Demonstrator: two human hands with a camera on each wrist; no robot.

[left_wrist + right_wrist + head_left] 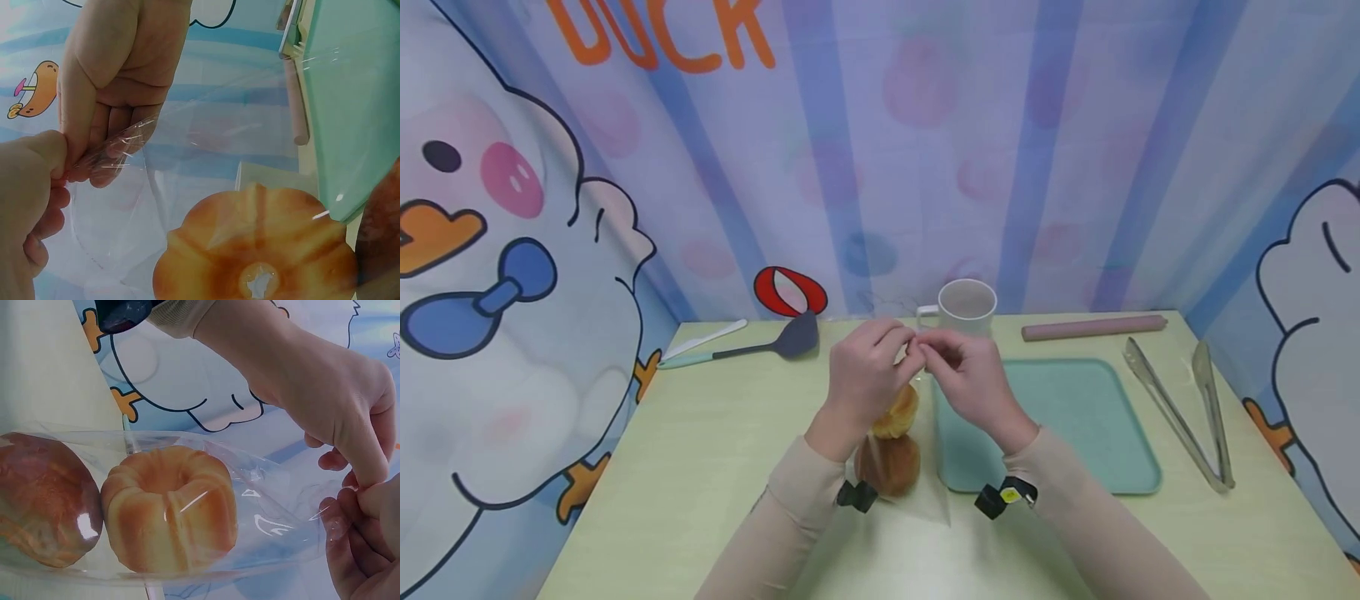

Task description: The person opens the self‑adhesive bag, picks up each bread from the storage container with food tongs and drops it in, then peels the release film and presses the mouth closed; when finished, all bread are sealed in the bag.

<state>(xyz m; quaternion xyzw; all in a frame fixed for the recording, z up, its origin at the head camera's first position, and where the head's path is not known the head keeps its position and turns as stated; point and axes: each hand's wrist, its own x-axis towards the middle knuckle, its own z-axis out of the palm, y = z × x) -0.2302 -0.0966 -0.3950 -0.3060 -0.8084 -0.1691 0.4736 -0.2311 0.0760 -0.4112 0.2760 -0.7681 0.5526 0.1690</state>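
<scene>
**Both Hands Pinching a Bag (275, 519) of Two Buns**

The left hand (867, 379) and right hand (966, 375) are meeting fingertip to fingertip, and the fingers of each are pinching the narrow, gathered end of the clear bag. The bag is hanging down from the fingers towards the person, its film creasing and shining near the grip. Inside it, the ring bun (178, 512) is sitting closer to the fingers, and the brown bun (50, 503) is resting against it on the far side from them. Whether the bag's bottom is touching the table (737, 467) is hard to tell.

Just beyond the fingers, a white mug (967, 307) is standing upright with its handle pointing left. To the right of the fingers, the green tray (1060, 433) is lying flat, the right hand and wrist partly covering it in the head view. Farther right of them, the tongs (1206, 383) are lying spread apart, and the rolling pin (1093, 327) is lying along the table's back edge, beyond the tray. Left of the fingers, a spatula (796, 336) is lying with its dark blade towards them, and a white knife (707, 335) is lying just behind its handle.
</scene>
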